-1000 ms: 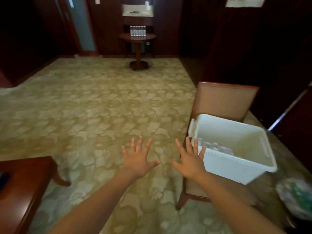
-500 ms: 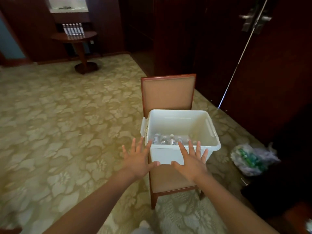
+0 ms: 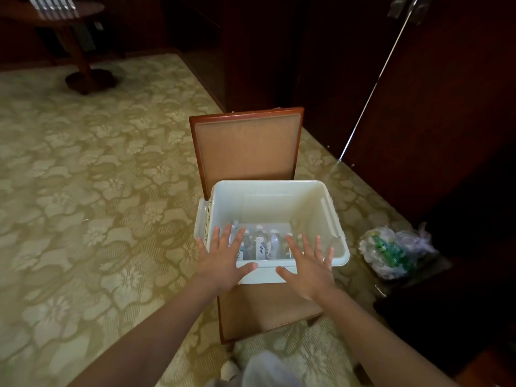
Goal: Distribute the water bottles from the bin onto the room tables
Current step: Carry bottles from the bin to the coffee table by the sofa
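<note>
we see the bin [image 3: 268, 202] open at the top, so entry from above is free down to the water bottles [image 3: 261, 245] on its floor. its walls block every side. the chair back [image 3: 247, 146] rises just behind; open carpet [image 3: 97, 191] lies left, a plastic bag [image 3: 391, 251] right.

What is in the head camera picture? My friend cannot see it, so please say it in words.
Both open, a left hand and a right hand reach toward a white bin of water bottles on a brown chair. A round table with more bottles stands far back; a plastic bag lies on the carpet.
</note>
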### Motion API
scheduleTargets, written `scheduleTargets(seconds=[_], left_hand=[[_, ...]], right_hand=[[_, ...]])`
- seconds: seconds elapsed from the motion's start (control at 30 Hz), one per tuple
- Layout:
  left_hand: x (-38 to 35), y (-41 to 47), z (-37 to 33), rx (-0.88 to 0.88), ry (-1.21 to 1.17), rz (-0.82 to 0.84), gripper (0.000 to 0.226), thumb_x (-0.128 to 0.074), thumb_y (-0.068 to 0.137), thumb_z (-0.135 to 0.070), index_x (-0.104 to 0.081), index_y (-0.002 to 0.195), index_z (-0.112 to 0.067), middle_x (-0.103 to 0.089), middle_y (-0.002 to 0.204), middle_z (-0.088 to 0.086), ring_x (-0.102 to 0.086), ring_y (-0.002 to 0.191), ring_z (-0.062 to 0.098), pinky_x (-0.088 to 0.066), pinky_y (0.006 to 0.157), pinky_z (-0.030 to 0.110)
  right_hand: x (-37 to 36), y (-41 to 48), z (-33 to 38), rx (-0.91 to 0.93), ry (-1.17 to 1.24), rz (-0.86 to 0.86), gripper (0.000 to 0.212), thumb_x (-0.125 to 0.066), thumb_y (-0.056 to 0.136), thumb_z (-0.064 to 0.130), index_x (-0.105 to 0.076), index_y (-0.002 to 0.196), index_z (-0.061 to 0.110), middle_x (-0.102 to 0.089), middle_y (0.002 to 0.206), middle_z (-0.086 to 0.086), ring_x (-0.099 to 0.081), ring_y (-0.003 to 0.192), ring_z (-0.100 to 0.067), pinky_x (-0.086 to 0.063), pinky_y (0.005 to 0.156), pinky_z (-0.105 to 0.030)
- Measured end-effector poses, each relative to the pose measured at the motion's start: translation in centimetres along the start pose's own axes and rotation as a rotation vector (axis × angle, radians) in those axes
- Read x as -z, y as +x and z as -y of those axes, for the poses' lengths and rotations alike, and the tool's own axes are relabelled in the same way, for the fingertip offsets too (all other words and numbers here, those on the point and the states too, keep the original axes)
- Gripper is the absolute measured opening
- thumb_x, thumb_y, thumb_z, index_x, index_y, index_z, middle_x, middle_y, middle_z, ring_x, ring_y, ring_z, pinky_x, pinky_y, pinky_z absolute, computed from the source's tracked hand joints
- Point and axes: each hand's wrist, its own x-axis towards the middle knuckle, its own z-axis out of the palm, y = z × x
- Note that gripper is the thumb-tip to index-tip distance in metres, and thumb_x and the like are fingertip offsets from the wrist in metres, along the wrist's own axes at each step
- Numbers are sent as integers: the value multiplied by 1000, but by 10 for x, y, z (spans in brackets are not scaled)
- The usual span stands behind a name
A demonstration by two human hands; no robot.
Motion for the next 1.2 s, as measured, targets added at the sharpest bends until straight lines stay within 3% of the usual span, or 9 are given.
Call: scheduleTargets(seconds=[0.37, 0.67, 0.9, 1.0, 1.1, 1.2], left_hand=[[-21, 79, 4, 47, -31, 150, 90, -32, 88, -77, 16, 153, -36, 16, 164, 1, 16, 151, 27, 4, 117, 61], [-43, 174, -4, 60, -152, 389, 83, -42, 92, -65, 5, 155, -38, -8, 165, -4, -1, 152, 23, -1, 118, 56], [-84, 251, 6, 116, -283, 527, 81, -60, 89, -54, -17, 155, -36, -36, 156, -3, -36, 142, 22, -29, 115, 47], [-100, 278, 15, 131, -336, 590, 74, -67, 88, -37, -28, 151, -35, -46, 148, 2, -48, 131, 23, -39, 109, 38], [-111, 305, 21, 152, -393, 610, 68, -66, 90, -19, -34, 150, -27, -49, 146, 7, -55, 120, 24, -43, 103, 32], [-121, 327, 21, 155, -350, 602, 71, -63, 94, -26, -25, 154, -28, -37, 155, 5, -49, 130, 26, -37, 108, 35]], right_hand=[[-1, 95, -20, 15, 40, 187, 85, -42, 94, 64, 10, 156, 39, 16, 166, -4, 24, 150, -33, 13, 119, -57], [-27, 202, -49, 17, 190, 372, 87, -51, 94, 59, 5, 157, 39, 8, 167, -6, 6, 154, -32, -7, 123, -50], [-75, 271, -67, -16, 331, 567, 87, -59, 93, 47, 0, 157, 40, -9, 167, -6, -33, 146, -29, -36, 113, -45], [-94, 294, -73, -46, 349, 605, 85, -58, 95, 47, -1, 157, 41, -19, 164, -5, -42, 140, -30, -41, 109, -46], [-112, 312, -75, -59, 390, 630, 87, -60, 95, 44, 1, 157, 42, -19, 165, -7, -44, 138, -31, -43, 107, -43], [-129, 326, -76, -85, 453, 647, 91, -65, 93, 37, -2, 158, 39, -15, 166, -4, -34, 145, -28, -38, 110, -40]])
